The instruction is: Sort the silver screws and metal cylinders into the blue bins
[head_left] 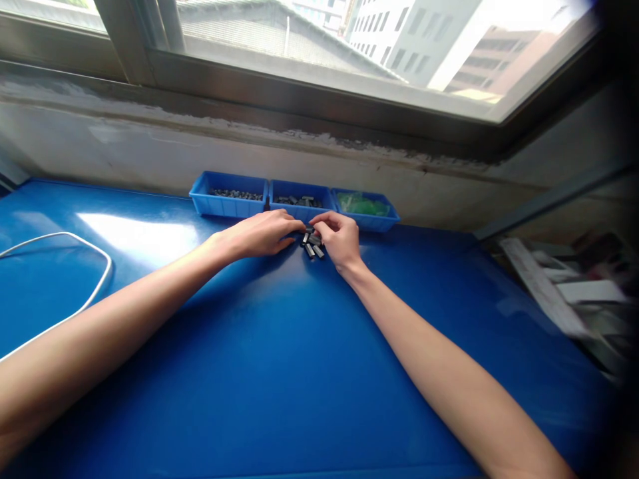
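Several small dark metal pieces point(314, 250), short and block-like, lie in a loose pile on the blue table in the head view. My left hand point(267, 234) reaches in from the left of the pile. Its fingers stretch toward the pieces with the thumb apart, and the fingertips are at the pile's edge. Over the right side of the pile, my right hand point(340, 238) is closed, thumb and index finger brought together. Whatever lies between those fingertips is too small to make out.
Behind the hands stand three joined blue bins: small grey parts in the left bin point(227, 207), dark pieces in the middle bin point(304, 211), green bagged material in the right bin point(374, 223). A white cable point(107, 256) curves across the left. Blurred clutter point(589, 293) sits at right.
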Tool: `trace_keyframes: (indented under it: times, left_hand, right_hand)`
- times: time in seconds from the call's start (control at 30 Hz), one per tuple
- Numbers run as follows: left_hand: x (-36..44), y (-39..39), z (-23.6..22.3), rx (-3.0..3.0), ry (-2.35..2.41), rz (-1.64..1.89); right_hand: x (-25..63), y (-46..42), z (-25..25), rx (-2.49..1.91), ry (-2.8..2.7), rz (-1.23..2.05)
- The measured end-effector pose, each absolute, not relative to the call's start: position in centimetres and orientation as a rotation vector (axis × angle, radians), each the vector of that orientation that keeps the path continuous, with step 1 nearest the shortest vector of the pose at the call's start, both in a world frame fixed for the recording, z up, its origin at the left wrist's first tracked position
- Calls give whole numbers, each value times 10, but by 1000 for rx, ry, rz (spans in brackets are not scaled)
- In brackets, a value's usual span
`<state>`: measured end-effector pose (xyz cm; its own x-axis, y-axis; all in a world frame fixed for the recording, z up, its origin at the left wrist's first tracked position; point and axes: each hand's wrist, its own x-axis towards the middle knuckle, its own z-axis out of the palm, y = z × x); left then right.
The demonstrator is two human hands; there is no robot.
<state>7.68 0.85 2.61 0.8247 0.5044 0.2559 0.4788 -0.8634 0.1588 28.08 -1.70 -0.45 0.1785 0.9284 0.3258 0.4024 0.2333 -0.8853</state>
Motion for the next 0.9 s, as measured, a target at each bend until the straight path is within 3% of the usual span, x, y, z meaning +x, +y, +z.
trace_keyframes:
  times: [0.9]
  left_hand:
    - [78,9,22,2861,761,528]
  right_hand:
    - [281,-17,-5,-1351,-1388,627]
